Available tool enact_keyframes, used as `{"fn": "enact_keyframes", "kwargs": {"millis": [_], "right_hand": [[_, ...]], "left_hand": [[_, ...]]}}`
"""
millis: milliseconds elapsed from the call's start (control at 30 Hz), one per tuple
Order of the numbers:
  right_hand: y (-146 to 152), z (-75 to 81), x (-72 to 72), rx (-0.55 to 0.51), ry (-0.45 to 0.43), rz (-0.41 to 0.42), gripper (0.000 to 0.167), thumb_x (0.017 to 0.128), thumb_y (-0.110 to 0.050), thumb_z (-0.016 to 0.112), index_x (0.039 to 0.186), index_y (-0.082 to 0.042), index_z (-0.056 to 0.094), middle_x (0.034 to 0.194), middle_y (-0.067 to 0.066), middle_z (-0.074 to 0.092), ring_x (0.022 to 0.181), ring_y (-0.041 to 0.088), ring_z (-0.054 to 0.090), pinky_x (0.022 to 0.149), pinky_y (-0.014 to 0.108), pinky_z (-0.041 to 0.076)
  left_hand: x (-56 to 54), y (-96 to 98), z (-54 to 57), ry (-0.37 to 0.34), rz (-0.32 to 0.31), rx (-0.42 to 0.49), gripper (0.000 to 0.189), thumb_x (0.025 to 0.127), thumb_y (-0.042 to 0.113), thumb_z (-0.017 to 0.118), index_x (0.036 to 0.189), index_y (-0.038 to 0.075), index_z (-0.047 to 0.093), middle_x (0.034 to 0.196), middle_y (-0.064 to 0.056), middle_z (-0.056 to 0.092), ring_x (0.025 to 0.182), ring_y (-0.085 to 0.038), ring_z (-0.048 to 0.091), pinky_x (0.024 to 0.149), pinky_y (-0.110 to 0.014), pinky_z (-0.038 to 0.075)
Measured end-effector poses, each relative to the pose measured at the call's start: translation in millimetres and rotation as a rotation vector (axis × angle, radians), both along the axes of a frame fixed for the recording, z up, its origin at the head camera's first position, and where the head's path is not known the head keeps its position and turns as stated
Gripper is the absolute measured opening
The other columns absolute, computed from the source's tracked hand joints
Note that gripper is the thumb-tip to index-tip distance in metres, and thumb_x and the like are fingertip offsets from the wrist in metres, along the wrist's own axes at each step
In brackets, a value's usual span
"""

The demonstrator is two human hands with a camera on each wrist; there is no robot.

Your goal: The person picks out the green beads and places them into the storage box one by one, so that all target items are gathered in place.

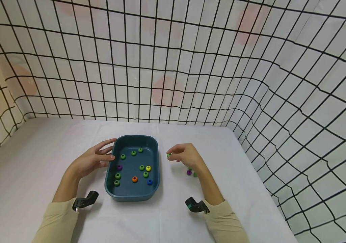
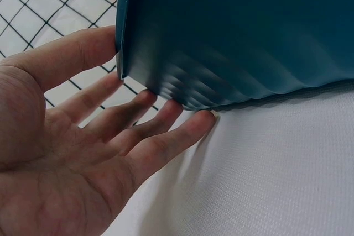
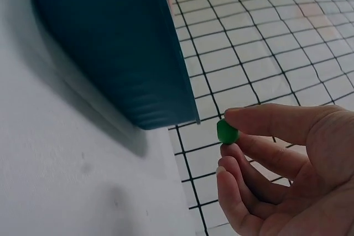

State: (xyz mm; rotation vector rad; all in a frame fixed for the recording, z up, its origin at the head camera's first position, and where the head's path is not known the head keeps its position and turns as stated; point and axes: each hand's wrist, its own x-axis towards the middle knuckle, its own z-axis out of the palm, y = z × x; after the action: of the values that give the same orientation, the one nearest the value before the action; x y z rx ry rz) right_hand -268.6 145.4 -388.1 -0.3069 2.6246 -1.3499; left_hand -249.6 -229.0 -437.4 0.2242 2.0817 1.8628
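A dark blue tray (image 1: 131, 194) stands on the white cloth with several beads in it: mostly green ones, plus a purple (image 1: 119, 167), a yellow (image 1: 148, 168), an orange (image 1: 134, 179) and a blue bead (image 1: 150, 182). My left hand (image 1: 90, 160) touches the tray's left side with extended fingers, thumb at the rim and fingertips along the wall in the left wrist view. Just right of the tray, my right hand (image 1: 187, 155) pinches a green bead (image 3: 227, 131) between thumb and fingers, above the cloth and apart from the tray.
Under the right forearm lie a purple bead (image 1: 189, 172) and green beads (image 1: 195, 174), partly hidden by the wrist. White cloth (image 1: 173, 216) covers the table. Black grid netting (image 1: 136, 67) over white sheeting rises behind and at both sides.
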Motion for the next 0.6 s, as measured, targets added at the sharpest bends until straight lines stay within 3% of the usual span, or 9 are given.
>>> {"fn": "enact_keyframes", "kwargs": {"millis": [233, 600], "right_hand": [[-12.9, 0.0, 7.0, -0.010, 0.019, 0.058, 0.014, 0.086, -0.020, 0.078, 0.098, -0.015, 0.080, 0.088, -0.001, 0.076, 0.082, 0.019, 0.066, 0.073, 0.030, 0.051], [-27.5, -1.1, 14.2, -0.034, 0.000, 0.148, 0.013, 0.086, -0.015, 0.078, 0.099, -0.012, 0.080, 0.085, 0.000, 0.075, 0.081, 0.015, 0.066, 0.074, 0.032, 0.054]], "left_hand": [[0.4, 0.1, 0.2, -0.001, -0.005, 0.008, 0.083, 0.096, 0.017, 0.067, 0.163, 0.023, 0.020, 0.170, -0.019, 0.011, 0.152, -0.044, 0.027, 0.112, -0.056, 0.042], [0.3, 0.2, 0.5, 0.000, -0.003, 0.008, 0.083, 0.096, 0.016, 0.066, 0.163, 0.023, 0.019, 0.170, -0.019, 0.011, 0.151, -0.044, 0.029, 0.112, -0.056, 0.042]]}}
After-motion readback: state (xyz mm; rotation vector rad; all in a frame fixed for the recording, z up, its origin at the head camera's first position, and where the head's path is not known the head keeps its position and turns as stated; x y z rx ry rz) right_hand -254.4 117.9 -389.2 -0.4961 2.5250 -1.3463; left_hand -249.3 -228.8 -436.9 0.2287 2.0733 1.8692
